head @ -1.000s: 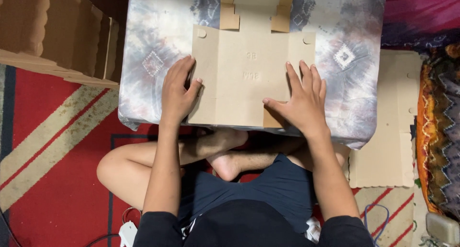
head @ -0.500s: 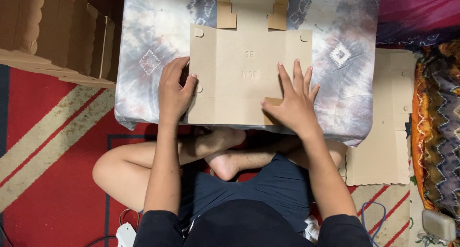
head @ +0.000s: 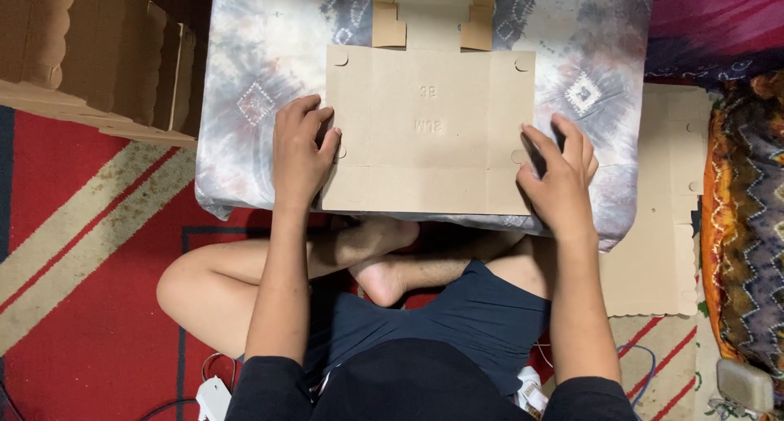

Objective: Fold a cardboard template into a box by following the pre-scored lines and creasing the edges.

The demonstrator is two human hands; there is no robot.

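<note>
Head view: cardboard sheet (head: 429, 127) between left hand (head: 300, 155), right hand (head: 559, 180); both flat, gripping nothing.

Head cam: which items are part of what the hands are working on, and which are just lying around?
In hand:
- flat cardboard blank
- left hand, on its left edge
- right hand, on its right edge
- cloth-covered table under it

Lying about:
- stacked cardboard, far left
- spare cardboard sheet, on floor
- white plug

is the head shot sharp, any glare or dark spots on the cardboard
Head view: cardboard sheet is sharp and evenly lit, no glare; left hand and right hand show no motion blur; soft shadow lies under the table edge over the legs; the corners darken slightly.
</note>
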